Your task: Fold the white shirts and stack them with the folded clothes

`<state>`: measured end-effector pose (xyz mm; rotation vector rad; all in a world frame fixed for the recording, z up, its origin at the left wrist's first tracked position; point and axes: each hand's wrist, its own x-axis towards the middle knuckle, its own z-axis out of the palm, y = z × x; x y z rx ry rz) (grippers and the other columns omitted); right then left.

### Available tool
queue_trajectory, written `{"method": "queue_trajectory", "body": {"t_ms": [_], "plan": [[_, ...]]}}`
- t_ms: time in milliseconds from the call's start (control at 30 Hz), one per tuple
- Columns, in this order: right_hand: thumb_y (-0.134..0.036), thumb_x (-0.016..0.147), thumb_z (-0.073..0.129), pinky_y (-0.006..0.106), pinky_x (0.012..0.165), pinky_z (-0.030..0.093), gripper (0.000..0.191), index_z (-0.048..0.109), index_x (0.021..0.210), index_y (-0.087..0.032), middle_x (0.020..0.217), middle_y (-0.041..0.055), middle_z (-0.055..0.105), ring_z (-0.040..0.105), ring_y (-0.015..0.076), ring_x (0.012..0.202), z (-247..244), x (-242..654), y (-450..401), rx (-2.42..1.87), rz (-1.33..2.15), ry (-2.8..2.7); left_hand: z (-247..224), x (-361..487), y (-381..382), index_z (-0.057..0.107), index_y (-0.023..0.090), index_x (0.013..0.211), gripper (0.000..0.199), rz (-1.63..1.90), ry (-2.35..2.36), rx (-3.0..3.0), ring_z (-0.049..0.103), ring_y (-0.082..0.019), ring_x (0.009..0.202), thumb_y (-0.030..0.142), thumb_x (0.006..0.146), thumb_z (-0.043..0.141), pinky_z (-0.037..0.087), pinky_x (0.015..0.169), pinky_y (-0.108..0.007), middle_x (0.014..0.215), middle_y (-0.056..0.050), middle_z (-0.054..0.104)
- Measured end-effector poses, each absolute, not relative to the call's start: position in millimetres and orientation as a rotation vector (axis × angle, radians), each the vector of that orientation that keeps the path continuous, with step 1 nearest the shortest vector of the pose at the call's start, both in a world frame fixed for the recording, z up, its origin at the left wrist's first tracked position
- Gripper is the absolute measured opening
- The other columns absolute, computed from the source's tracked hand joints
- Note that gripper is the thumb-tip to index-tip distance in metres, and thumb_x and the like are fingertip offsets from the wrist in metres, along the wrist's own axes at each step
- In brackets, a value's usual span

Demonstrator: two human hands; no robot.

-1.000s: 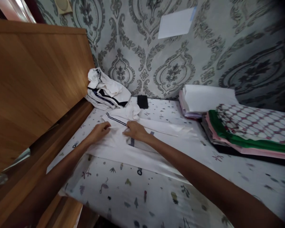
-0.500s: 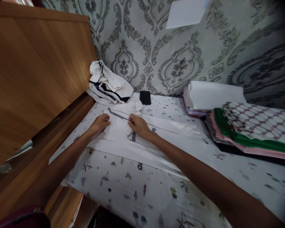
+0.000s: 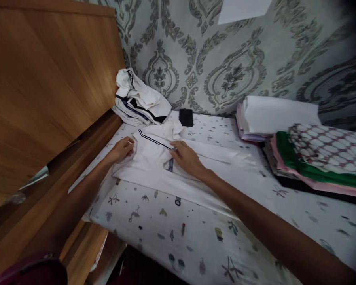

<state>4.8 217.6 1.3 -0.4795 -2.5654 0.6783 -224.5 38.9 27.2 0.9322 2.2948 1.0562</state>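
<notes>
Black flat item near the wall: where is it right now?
In the head view, the black flat item lies on the patterned sheet, just right of the heaped white clothes, beyond the white garment.

Garment [image 3: 148,158] on bedsheet [image 3: 166,213]; clothes heap [image 3: 142,99] behind, folded stack [image 3: 320,158] right.

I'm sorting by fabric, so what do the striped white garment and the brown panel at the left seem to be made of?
White garment: probably matte cotton-like cloth, given its soft creases.
Brown panel: wood or wood-look laminate, low sheen, with visible grain.
</notes>
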Motion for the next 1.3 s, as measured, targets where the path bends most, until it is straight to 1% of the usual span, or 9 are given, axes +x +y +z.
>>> {"method": "queue_trajectory", "body": {"t_ms": [167,233,367,567,700,900,1033,1167,1300], "plan": [[-0.038,0.098,0.037,0.032,0.071,0.046,0.032,0.064,0.095,-0.021,0.092,0.007,0.068,0.062,0.021,0.08,19,100,239,-0.577,0.751,-2.649,39,-215,-7,0.055,0.02,0.074,0.031,0.919,2.285,1.111,0.053,-0.014,0.055,0.051,0.073,0.054,0.039,0.05,-0.023,0.06,0.002,0.058],[-0.038,0.098,0.036,0.032,0.072,0.046,0.033,0.064,0.093,-0.02,0.093,0.0078,0.07,0.062,0.0212,0.081,21,144,246,-0.672,0.765,-2.679,36,-208,-21,0.06,0.021,0.079,0.04,0.809,2.367,1.194,0.056,-0.016,0.063,0.059,0.07,0.055,0.043,0.058,-0.024,0.067,0.0,0.064],[-0.036,0.096,0.039,0.032,0.073,0.046,0.031,0.063,0.087,-0.02,0.09,0.0081,0.068,0.061,0.0205,0.08,14,210,247,-0.927,0.719,-2.688,29,-197,-26,0.065,0.024,0.094,0.049,0.53,2.532,1.274,0.06,-0.019,0.075,0.066,0.076,0.049,0.042,0.065,-0.025,0.081,0.001,0.069],[-0.035,0.085,0.061,0.033,0.075,0.046,0.016,0.063,0.091,-0.02,0.089,0.005,0.063,0.057,0.0199,0.081,6,247,240,-1.128,0.662,-2.646,32,-175,1,0.063,0.025,0.088,0.037,0.289,2.728,1.22,0.059,-0.02,0.075,0.06,0.08,0.051,0.038,0.062,-0.025,0.079,0.001,0.066],[-0.034,0.08,0.069,0.033,0.075,0.046,0.027,0.062,0.102,-0.02,0.094,0.0054,0.062,0.057,0.0201,0.083,6,247,240,-1.143,0.697,-2.641,30,-165,11,0.055,0.023,0.078,0.032,0.205,2.798,1.289,0.056,-0.02,0.071,0.054,0.084,0.048,0.034,0.058,-0.026,0.077,-0.001,0.063],[-0.027,0.081,0.064,0.031,0.079,0.044,0.012,0.059,0.089,-0.02,0.093,0.0049,0.059,0.055,0.0192,0.085,4,222,238,-0.995,0.672,-2.693,20,-157,9,0.045,0.023,0.078,0.026,0.231,2.843,1.503,0.055,-0.023,0.078,0.047,0.088,0.04,0.038,0.065,-0.029,0.08,-0.004,0.057],[-0.023,0.082,0.057,0.028,0.068,0.04,0.008,0.05,0.078,-0.021,0.083,0.0019,0.056,0.051,0.016,0.073,5,215,233,-0.95,0.744,-2.641,15,-154,5,0.044,0.023,0.081,0.022,0.285,2.873,1.62,0.055,-0.023,0.084,0.041,0.091,0.037,0.039,0.071,-0.03,0.084,-0.005,0.058],[-0.033,0.092,0.045,0.027,0.062,0.036,0.012,0.046,0.086,-0.023,0.07,-0.0024,0.052,0.047,0.0153,0.063,9,216,224,-0.968,0.785,-2.476,12,-153,3,0.046,0.023,0.083,0.021,0.331,2.886,1.61,0.055,-0.022,0.084,0.038,0.092,0.037,0.039,0.071,-0.029,0.085,-0.004,0.06],[-0.032,0.096,0.038,0.029,0.063,0.036,0.014,0.047,0.096,-0.022,0.074,0.0005,0.058,0.052,0.018,0.065,5,212,219,-1.039,0.664,-2.502,13,-152,4,0.047,0.023,0.083,0.021,0.332,2.901,1.571,0.056,-0.023,0.086,0.039,0.092,0.037,0.04,0.071,-0.029,0.088,-0.005,0.061]]}}
